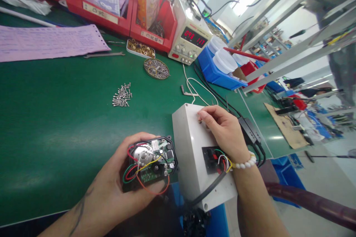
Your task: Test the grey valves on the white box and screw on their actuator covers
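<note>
My left hand [116, 181] is wrapped round a black-cased circuit board assembly [152, 159], its open side facing up. A silvery round motor-like part and red, green, yellow and orange wires show on the board. Over the top of a light grey metal box [191, 148], my right hand [222, 126] is closed, thumb and forefinger pinched near a small metal knob or switch [200, 121]. Whether they grip it or only touch it I cannot tell. A black terminal block [211, 159] with coloured wires and a thick dark cable sits on the box's face, below my right wrist.
Loose screws [121, 95] lie on the green table, with a round dish of small metal parts [156, 68] behind them. A power supply [189, 29] with red digits stands beside red bins [154, 37]. A blue bin [214, 68] holds white tubs. Cables run behind the box.
</note>
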The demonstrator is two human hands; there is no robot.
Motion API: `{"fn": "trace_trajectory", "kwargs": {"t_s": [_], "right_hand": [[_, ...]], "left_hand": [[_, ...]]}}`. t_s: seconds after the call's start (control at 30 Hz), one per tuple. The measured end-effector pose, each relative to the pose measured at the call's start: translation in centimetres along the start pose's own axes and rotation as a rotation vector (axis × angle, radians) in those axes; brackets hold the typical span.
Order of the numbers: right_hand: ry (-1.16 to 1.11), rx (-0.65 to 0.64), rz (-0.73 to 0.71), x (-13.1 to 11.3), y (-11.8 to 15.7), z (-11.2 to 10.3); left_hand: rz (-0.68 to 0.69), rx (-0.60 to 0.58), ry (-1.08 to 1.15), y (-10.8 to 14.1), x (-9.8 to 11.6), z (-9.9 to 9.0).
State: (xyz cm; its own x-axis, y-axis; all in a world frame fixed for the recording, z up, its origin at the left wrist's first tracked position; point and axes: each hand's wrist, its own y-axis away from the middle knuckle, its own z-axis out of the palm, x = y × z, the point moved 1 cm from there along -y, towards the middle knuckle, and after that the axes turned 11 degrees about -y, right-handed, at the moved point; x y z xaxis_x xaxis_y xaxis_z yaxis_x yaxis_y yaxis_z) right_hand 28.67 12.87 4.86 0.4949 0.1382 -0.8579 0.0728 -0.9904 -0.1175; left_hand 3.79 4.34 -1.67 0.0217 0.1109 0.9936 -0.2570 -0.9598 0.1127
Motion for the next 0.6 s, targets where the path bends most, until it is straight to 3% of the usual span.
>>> {"fn": "trace_trajectory", "kwargs": {"t_s": [0.23, 0.43, 0.6], "right_hand": [[0.009, 0.0, -0.006, -0.1, 0.06, 0.03], [0.035, 0.019, -0.009, -0.07, 0.07, -0.05], [0.06, 0.024, -0.012, -0.22, 0.08, -0.16]], "left_hand": [[-0.065, 0.042, 0.039, -0.06, 0.34, 0.22], [-0.32, 0.093, 0.294, -0.3, 0.25, -0.23], [-0.434, -0.033, 0.539, -0.46, -0.24, -0.43]]}}
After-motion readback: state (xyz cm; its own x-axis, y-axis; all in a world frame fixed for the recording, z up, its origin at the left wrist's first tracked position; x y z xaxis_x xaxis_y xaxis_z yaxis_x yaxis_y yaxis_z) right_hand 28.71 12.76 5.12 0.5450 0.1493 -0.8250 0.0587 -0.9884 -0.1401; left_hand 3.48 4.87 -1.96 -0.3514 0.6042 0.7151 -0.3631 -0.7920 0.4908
